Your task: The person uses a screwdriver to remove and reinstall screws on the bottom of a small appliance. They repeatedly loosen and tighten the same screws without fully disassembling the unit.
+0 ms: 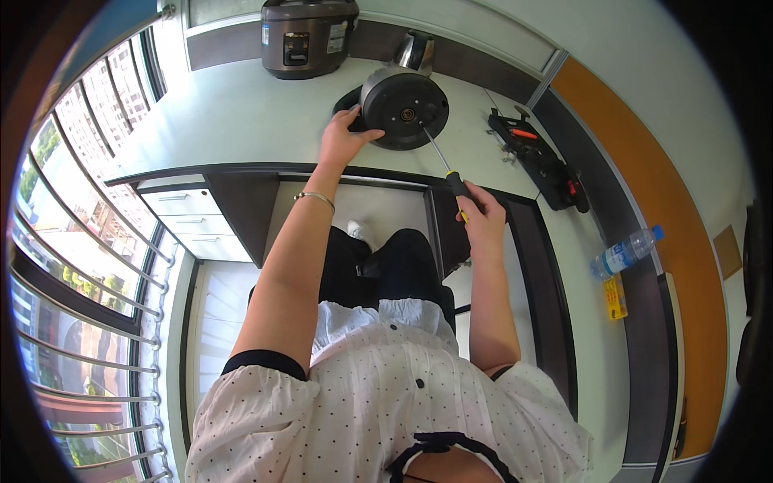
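Head view: both my arms reach toward twelve o'clock over the counter [225,121], the left stretched further. At two o'clock a black tool case [549,171] holds a red-handled tool; toward eleven stands a lidded rice cooker [318,40], contents hidden. My left hand [346,138] grips the tipped kettle [394,129] at twelve, thumb parted from fingers; my right hand [485,216] wraps a screwdriver [456,183], tip at the kettle's underside.

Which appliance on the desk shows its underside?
The tipped kettle, round black base toward the camera, held by the left hand; the rice cooker stands upright.
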Motion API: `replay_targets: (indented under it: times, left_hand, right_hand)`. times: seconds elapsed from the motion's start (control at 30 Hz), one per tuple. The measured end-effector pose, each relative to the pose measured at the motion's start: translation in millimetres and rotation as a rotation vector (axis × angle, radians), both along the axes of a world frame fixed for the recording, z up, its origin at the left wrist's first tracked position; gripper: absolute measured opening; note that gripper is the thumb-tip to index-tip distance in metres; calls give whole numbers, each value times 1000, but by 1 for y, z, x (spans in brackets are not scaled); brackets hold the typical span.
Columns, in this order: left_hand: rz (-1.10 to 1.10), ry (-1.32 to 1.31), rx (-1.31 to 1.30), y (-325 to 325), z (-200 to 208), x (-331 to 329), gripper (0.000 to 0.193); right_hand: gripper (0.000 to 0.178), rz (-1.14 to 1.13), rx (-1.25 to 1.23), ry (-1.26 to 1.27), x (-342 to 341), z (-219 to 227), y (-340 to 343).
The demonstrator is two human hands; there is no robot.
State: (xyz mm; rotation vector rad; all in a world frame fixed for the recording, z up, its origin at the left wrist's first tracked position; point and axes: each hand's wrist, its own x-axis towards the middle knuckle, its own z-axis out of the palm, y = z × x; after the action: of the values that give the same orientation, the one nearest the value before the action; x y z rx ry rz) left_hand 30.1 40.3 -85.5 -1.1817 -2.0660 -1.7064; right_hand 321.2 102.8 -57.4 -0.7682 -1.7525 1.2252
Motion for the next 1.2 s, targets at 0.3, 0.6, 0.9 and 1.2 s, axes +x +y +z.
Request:
replay_targets:
  times: [0.3, 0.6, 0.9, 1.2]
  left_hand:
    - [-29, -81, -33, -4, 4, 4, 77]
    - [-38, -84, -54, -3, 5, 2, 78]
    - [-2, -2, -7, 0, 0, 0, 74]
    - [-5, -4, -14, -1, 0, -1, 73]
  right_hand:
    - [33, -268, 869, -233, -1, 2, -22]
    - [35, -246, 836, -211, 0, 4, -22]
    - [43, -88, 178, 93, -1, 1, -7]
    - [34, -7, -238, 195, 4, 17, -6]
